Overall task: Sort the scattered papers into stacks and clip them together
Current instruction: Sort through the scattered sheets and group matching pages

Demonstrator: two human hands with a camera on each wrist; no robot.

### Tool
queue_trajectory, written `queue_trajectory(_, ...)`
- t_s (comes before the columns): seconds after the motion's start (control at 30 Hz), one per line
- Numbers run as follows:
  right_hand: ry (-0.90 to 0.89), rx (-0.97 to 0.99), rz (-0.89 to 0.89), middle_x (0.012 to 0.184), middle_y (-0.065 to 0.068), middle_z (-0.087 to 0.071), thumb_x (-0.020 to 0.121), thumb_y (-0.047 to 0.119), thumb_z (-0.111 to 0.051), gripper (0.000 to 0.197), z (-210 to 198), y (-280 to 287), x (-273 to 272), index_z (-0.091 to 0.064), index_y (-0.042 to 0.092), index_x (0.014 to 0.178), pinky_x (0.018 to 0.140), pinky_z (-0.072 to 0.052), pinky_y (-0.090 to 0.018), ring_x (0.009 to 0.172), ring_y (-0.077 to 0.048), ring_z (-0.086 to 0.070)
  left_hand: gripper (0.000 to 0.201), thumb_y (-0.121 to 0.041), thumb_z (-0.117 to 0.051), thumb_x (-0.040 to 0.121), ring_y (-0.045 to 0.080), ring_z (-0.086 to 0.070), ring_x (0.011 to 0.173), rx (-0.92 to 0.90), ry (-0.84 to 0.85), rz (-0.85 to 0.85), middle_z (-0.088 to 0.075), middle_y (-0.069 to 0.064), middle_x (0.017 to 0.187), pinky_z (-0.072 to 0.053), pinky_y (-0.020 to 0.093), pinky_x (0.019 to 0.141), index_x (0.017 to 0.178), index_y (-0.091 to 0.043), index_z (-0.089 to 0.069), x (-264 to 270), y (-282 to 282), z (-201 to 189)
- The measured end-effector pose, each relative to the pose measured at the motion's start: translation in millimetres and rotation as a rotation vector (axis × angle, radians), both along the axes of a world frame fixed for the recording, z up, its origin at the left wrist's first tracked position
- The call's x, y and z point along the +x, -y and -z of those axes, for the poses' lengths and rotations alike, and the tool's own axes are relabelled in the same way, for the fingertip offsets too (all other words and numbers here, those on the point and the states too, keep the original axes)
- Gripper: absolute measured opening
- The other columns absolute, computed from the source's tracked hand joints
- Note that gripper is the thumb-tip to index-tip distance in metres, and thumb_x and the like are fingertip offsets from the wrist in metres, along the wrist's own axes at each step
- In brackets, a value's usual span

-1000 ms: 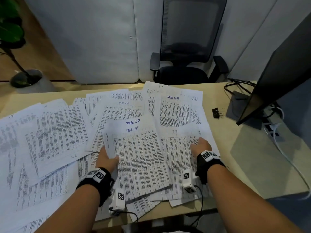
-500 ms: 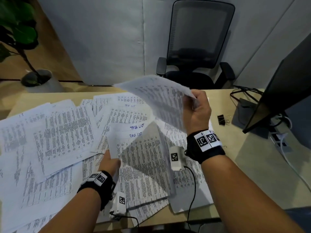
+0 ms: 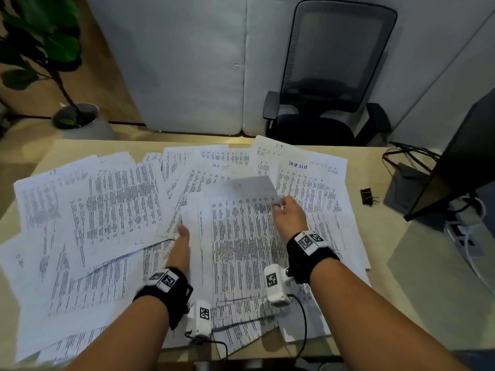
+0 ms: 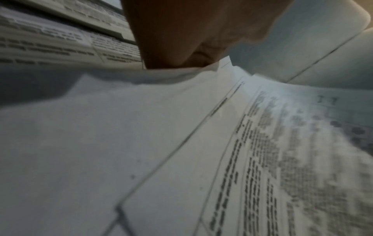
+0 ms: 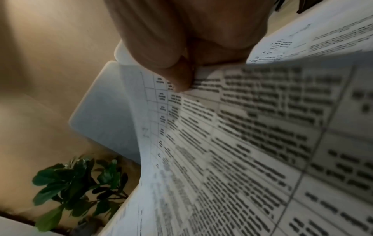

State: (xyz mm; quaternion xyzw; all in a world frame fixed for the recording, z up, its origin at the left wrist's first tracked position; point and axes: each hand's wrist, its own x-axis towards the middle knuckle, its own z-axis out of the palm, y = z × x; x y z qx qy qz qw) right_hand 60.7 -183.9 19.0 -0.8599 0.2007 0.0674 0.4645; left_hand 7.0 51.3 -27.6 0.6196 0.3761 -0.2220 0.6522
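The right hand [image 3: 289,218] pinches the far right corner of a printed sheet [image 3: 241,236] between thumb and fingers, and this corner is lifted. The left hand [image 3: 180,247] grips the sheet's left edge, thumb on top. More scattered papers [image 3: 107,210] lie on the tabletop [image 3: 401,277] under and around both hands. A black binder clip [image 3: 368,196] lies well right of the right hand.

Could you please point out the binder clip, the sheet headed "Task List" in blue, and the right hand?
binder clip [image 3: 366,196], head view, on its black body.
"Task List" sheet [image 3: 302,180], head view, on its printed upper part.
right hand [image 3: 290,216], head view, on the back of the hand.
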Motion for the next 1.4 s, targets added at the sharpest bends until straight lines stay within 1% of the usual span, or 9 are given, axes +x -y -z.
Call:
queue_trajectory(0.1, -0.087, 0.052, -0.065, 0.099, -0.007, -0.059, 0.097, 0.010, -0.039, 0.017, 4, -1, -5, -0.054, 0.009, 0.105, 0.067, -0.046, -0.030, 0.076, -0.018, -0.052, 0.076, -0.045, -0.062, 0.088, 0.033, -0.036, 0.137, 0.254, 0.217, 0.130, -0.041, 0.002, 0.144, -0.030, 0.052, 0.111, 0.148, -0.012, -0.029, -6, 17, -15)
queue_trajectory(0.2, -0.131, 0.147, -0.053, 0.119, -0.006, -0.059, 0.091, -0.004, -0.038, 0.042, 6, 3, -10, -0.047, 0.015, 0.127, 0.064, -0.048, -0.030, 0.079, -0.015, -0.055, 0.056, -0.004, -0.058, 0.091, 0.024, -0.047, 0.122, 0.394, 0.346, 0.148, -0.043, -0.007, 0.119, -0.037, 0.034, 0.099, 0.142, -0.011, -0.036, -7, 20, -18)
queue_trajectory(0.37, -0.146, 0.369, -0.021, 0.154, -0.013, -0.025, 0.081, -0.017, -0.051, 0.089, -9, 14, -7, -0.013, 0.025, 0.150, 0.083, -0.048, -0.031, 0.131, -0.031, -0.041, 0.033, -0.009, -0.053, 0.093, 0.023, -0.060, 0.096, 0.339, 0.609, 0.084, -0.060, -0.001, 0.101, -0.050, 0.033, 0.074, 0.123, -0.023, -0.047, 8, 11, -47)
queue_trajectory(0.53, 0.195, 0.623, 0.015, 0.116, -0.006, -0.063, 0.080, -0.013, -0.060, 0.053, -47, 0, -3, -0.047, 0.019, 0.119, 0.089, -0.055, -0.041, 0.103, -0.020, -0.064, 0.019, -0.030, -0.041, 0.101, 0.012, -0.052, 0.066, 0.376, 0.921, 0.006, -0.053, -0.006, 0.082, -0.048, 0.029, 0.058, 0.116, -0.020, -0.045, 21, 15, -99)
queue_trajectory(0.63, 0.400, 0.667, -0.002, 0.109, 0.000, -0.066, 0.076, -0.017, -0.058, 0.057, -67, -11, -12, -0.049, 0.021, 0.118, 0.087, -0.055, -0.038, 0.104, -0.015, -0.064, 0.055, -0.058, -0.037, 0.092, -0.008, -0.055, 0.069, 0.427, 1.080, -0.024, -0.051, -0.010, 0.088, -0.045, 0.008, 0.054, 0.122, -0.012, -0.039, 20, 14, -110)
queue_trajectory(0.73, 0.350, 0.687, -0.034, 0.119, -0.006, -0.061, 0.072, -0.025, -0.053, 0.073, -61, -16, -27, -0.043, 0.022, 0.128, 0.087, -0.056, -0.042, 0.114, -0.018, -0.058, 0.059, -0.054, -0.058, 0.080, -0.008, -0.058, 0.084, 0.283, 1.012, -0.077, -0.053, -0.007, 0.104, -0.050, 0.008, 0.063, 0.122, -0.022, -0.033, 13, 10, -102)
queue_trajectory(0.93, 0.307, 0.640, -0.050, 0.121, -0.015, -0.051, 0.077, -0.019, -0.055, 0.070, -54, -24, -33, -0.040, 0.039, 0.115, 0.079, -0.058, -0.037, 0.106, -0.023, -0.056, 0.054, 0.014, -0.059, 0.082, 0.016, -0.056, 0.093, 0.171, 0.919, -0.100, -0.052, 0.004, 0.104, -0.054, 0.023, 0.069, 0.116, -0.023, -0.039, 10, 11, -92)
queue_trajectory(1.27, 0.067, 0.286, -0.199, 0.107, -0.004, -0.064, 0.087, 0.007, -0.059, 0.033, -9, -29, -38, -0.052, 0.017, 0.117, 0.076, -0.051, -0.026, 0.103, -0.022, -0.060, 0.040, -0.012, -0.063, 0.090, 0.024, -0.058, 0.107, 0.172, 0.660, 0.014, -0.062, 0.003, 0.115, -0.053, 0.039, 0.086, 0.126, -0.021, -0.050, 8, 0, -45)
queue_trajectory(1.4, 0.159, 0.308, -0.161, 0.104, -0.007, -0.063, 0.086, 0.002, -0.059, 0.035, -12, -26, -40, -0.051, 0.026, 0.110, 0.074, -0.055, -0.028, 0.099, -0.024, -0.061, 0.033, -0.015, -0.068, 0.086, 0.023, -0.061, 0.104, 0.111, 0.707, -0.015, -0.064, 0.006, 0.110, -0.051, 0.029, 0.075, 0.115, -0.024, -0.056, 11, 0, -51)
